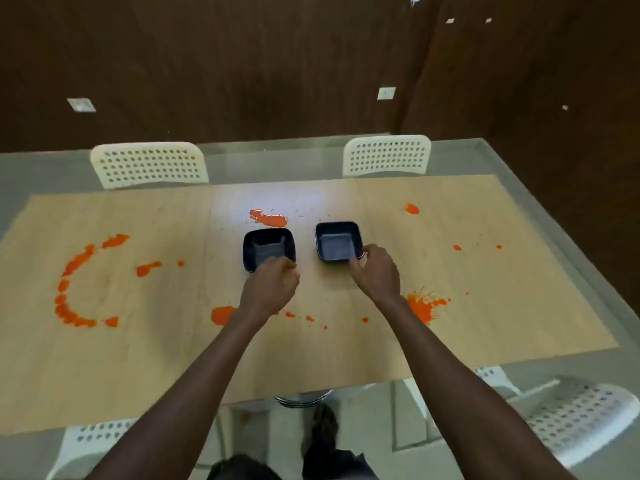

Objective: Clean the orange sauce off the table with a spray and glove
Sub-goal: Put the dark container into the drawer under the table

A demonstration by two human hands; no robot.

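Orange sauce is splashed across the wooden table (pixel 485 306): a curved trail (pixel 74 282) at the left, a blob (pixel 268 218) behind the bowls, a splatter (pixel 426 306) by my right forearm and a patch (pixel 221 315) beside my left wrist. Two dark square bowls stand mid-table. My left hand (pixel 273 285) pinches the near rim of the left bowl (pixel 268 249). My right hand (pixel 375 268) grips the near right corner of the right bowl (pixel 337 240). No spray or glove is in view.
Two white perforated chairs (pixel 149 164) (pixel 388 155) stand at the table's far side. Two more (pixel 581 417) (pixel 93 441) sit at the near side. A dark wooden wall rises behind. Small orange drops (pixel 457 247) dot the right part of the table.
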